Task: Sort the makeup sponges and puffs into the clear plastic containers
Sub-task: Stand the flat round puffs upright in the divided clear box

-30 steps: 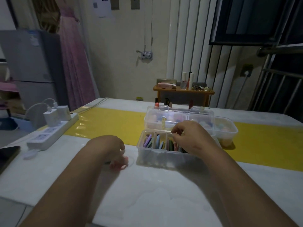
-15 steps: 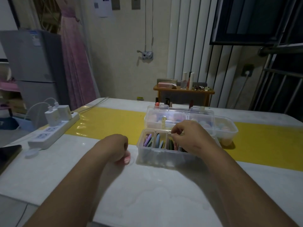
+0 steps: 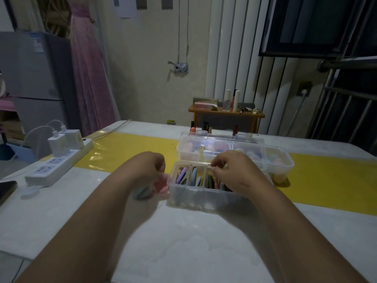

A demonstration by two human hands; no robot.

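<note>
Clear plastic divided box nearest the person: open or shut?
Open: the clear plastic divided box has no lid on; coloured puffs stand exposed inside.

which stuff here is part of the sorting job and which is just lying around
Job: left hand holding a pink puff, right hand, divided container of flat puffs, lidded clear box, clear tub.
Lying about: power strip, chargers, phone.

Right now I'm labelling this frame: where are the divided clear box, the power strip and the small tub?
divided clear box [image 3: 204, 198]: head view, front wall.
power strip [image 3: 51, 167]: head view, socket face.
small tub [image 3: 282, 169]: head view, right wall.
</note>
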